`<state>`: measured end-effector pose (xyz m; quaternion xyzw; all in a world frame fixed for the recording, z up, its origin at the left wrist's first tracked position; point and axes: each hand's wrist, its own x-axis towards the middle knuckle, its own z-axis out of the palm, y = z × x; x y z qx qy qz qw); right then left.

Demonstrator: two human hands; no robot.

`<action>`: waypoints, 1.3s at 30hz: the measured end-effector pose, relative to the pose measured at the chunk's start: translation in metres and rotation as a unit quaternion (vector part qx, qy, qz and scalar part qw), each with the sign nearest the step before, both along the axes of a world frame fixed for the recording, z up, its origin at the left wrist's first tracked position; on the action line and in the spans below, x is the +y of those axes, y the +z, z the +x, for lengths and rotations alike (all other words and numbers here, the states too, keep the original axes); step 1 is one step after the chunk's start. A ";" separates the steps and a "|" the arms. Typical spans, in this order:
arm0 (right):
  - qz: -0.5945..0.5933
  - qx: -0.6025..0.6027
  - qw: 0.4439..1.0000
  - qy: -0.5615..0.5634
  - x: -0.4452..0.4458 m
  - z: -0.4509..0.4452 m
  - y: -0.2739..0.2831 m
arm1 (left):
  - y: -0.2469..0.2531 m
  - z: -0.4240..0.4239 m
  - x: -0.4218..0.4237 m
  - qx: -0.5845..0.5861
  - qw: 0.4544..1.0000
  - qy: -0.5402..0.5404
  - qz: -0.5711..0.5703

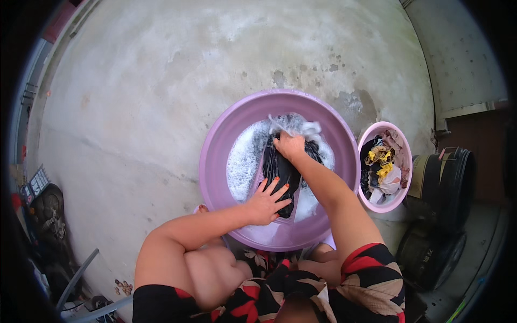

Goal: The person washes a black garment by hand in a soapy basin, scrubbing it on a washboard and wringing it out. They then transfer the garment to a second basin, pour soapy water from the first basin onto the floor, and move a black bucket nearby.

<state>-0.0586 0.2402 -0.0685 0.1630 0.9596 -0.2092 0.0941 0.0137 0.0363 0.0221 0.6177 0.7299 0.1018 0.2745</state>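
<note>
A large round purple plastic basin point(218, 133) with sudsy water point(246, 165) stands before me. A ridged purple washboard point(298, 204) slopes inside it. Wet black cloth point(287, 179) is spread over the board, mostly covering it. My left hand point(268, 202) lies on the lower part of the cloth with fingers spread, pressing it from above. Farther up, my right hand point(290, 145) has its fingers curled into the cloth; some fingertips are hidden. White, foamy material point(299, 127) lies just beyond that hand; whether it is fabric or only suds is unclear.
A smaller pink basin point(407, 177) of mixed clothes point(381, 161) stands close to the purple basin's right side. Dark buckets point(444, 181) are at the right. Concrete floor point(161, 80) has damp patches. At the left are a wheeled vehicle point(50, 210) and a grey hose or pipe point(76, 278).
</note>
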 end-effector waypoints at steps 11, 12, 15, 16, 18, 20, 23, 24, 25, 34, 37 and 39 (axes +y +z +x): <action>-0.118 0.173 0.960 0.186 -0.038 0.088 0.093 | -0.015 0.004 -0.014 -0.024 0.998 0.025 0.053; -0.085 0.191 0.952 0.223 -0.039 0.089 0.079 | -0.012 0.006 -0.012 -0.024 0.999 0.020 0.032; 0.013 0.188 0.972 0.143 -0.023 0.042 0.022 | -0.009 0.009 -0.010 0.023 0.998 0.017 0.061; 0.063 0.164 0.979 0.103 -0.005 0.018 0.000 | 0.000 0.005 -0.006 0.005 0.999 0.013 0.047; 0.071 0.076 0.993 0.056 0.014 -0.012 -0.021 | -0.001 0.000 -0.008 -0.022 0.998 0.023 0.051; 0.044 0.043 0.997 0.038 0.019 -0.018 -0.022 | -0.007 -0.005 -0.016 -0.079 0.993 0.063 0.065; -0.012 -0.032 0.999 -0.009 0.032 -0.001 0.004 | -0.015 0.000 -0.024 -0.070 0.958 0.251 0.119; -0.010 -0.046 0.999 0.007 0.043 0.012 0.010 | -0.010 0.001 -0.018 -0.072 0.941 0.306 0.125; -0.011 -0.061 0.998 0.027 0.047 0.023 0.018 | -0.009 0.002 -0.012 -0.078 0.925 0.357 0.102; -0.605 -0.030 0.787 -0.115 0.100 0.048 0.051 | -0.047 0.000 -0.001 -0.139 0.915 0.335 0.175; -0.559 0.051 0.826 -0.042 0.109 0.050 0.064 | -0.015 -0.004 -0.023 -0.010 0.945 0.247 0.213; -0.336 0.049 0.940 0.029 0.122 0.047 0.042 | 0.010 0.001 -0.028 0.073 0.957 0.193 0.204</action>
